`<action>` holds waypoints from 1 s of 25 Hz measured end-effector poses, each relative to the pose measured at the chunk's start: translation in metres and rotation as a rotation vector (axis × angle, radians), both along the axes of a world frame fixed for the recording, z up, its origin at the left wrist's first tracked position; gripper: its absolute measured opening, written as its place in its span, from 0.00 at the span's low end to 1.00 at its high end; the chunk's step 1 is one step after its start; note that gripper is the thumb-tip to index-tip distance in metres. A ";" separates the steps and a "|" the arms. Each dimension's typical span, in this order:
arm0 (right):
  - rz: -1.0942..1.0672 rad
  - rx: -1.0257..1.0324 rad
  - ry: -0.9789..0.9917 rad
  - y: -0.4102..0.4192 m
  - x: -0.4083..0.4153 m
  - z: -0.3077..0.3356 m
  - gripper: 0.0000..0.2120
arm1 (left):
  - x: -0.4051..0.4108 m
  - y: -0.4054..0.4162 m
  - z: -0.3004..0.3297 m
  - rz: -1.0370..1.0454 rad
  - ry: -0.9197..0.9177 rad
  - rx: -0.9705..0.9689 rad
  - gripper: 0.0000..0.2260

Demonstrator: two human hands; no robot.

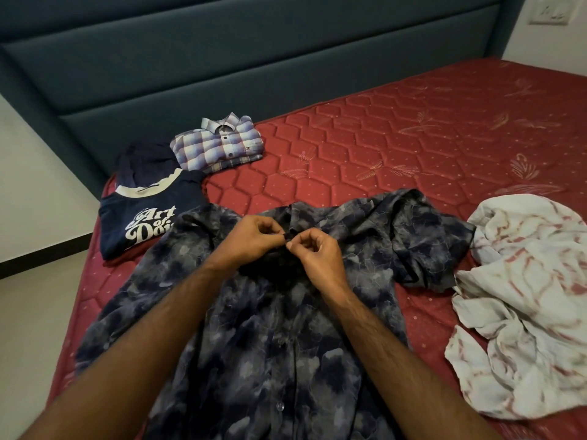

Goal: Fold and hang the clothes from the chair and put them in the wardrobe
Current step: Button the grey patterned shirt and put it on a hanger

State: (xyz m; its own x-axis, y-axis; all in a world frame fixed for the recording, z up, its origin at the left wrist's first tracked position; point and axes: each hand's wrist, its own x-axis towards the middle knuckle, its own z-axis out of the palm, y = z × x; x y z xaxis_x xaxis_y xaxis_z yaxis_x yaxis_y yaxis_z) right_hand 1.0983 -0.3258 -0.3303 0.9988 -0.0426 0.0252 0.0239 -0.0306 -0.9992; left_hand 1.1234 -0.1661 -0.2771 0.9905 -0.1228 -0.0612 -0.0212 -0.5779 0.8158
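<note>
A: Count on the mattress (pixel 413 128)?
B: Five garments visible. One dark patterned shirt (pixel 260 328) spread flat front-up, centre. One navy printed tee (pixel 139 217) folded, far left. One dark folded item (pixel 146 163) behind it, type unclear. One checked shirt (pixel 219 141) folded near the headboard (pixel 222 58). One white-and-red crumpled cloth (pixel 521 306), right.
A: Hands?
B: Two. Left hand (pixel 251 239) and right hand (pixel 317 255) both pinching the patterned shirt's placket just below the collar, fingertips nearly touching.
A: Blocked?
B: Forearms cover part of the placket. Tee's print is partly under the shirt's sleeve. Shirt hem cut off at frame bottom. Button at the pinch not resolvable.
</note>
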 end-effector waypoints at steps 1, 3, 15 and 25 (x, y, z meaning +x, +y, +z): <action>0.017 -0.032 -0.062 -0.001 0.000 0.003 0.05 | 0.005 0.004 0.003 0.009 0.077 -0.067 0.04; 0.053 -0.140 -0.241 -0.004 -0.002 0.007 0.05 | 0.010 0.010 0.006 0.006 0.158 -0.120 0.04; 0.378 -0.699 0.124 -0.039 0.092 0.060 0.27 | 0.004 0.023 -0.005 -0.319 -0.404 0.278 0.12; 0.669 -0.913 0.394 -0.030 0.094 0.065 0.10 | 0.025 0.033 -0.016 -0.027 0.260 0.361 0.07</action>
State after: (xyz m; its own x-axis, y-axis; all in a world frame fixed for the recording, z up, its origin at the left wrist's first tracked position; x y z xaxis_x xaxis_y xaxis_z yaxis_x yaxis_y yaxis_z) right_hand 1.1926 -0.3561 -0.2648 0.7622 0.3626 -0.5363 0.0026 -0.8302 -0.5574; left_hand 1.1485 -0.1328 -0.2926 0.9334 -0.0734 -0.3513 0.1389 -0.8288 0.5421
